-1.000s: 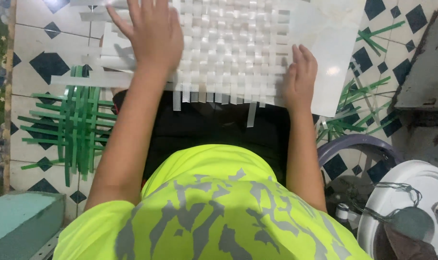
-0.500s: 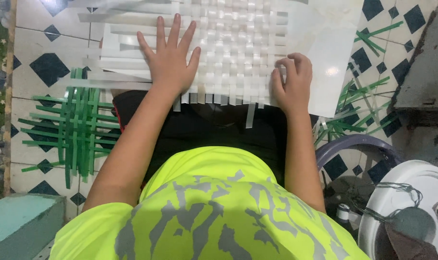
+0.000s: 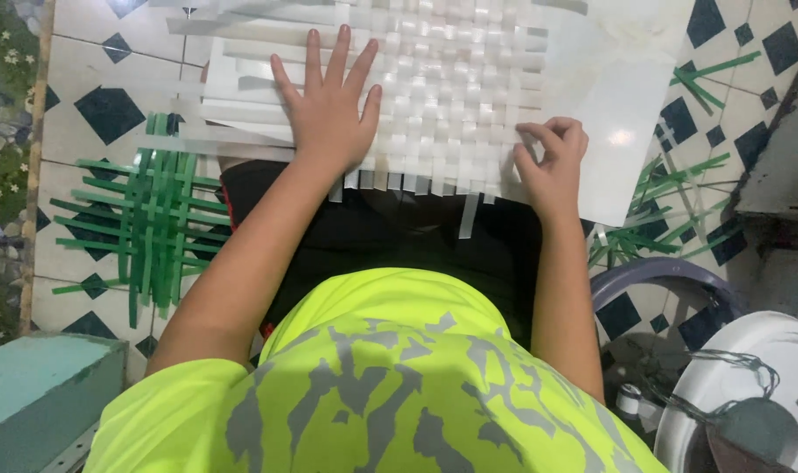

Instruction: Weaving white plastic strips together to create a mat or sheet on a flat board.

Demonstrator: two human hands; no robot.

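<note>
Strips of green plastic, woven loosely into a small lattice (image 3: 153, 223), lie on the tiled floor (image 3: 92, 70) well to the left of the left hand (image 3: 329, 109). That hand is spread open, fingers fanned and palm pressed flat on the white woven mat (image 3: 451, 96), whose loose strip ends stick out to the hand's left and hang over the near edge just below the wrist. The mat stretches between the two hands and beyond them, resting on a pale flat board (image 3: 627, 105) that shows bare to the right. The right hand (image 3: 552, 162) sits at the mat's near right edge with its fingers curled, the fingertips pinching at the end of a white strip there. Past the right hand, loose green strips (image 3: 670, 206) are scattered on the floor, and nearer the body on that side stand a dark round basin (image 3: 670, 280) and a white fan (image 3: 749, 394).
</note>
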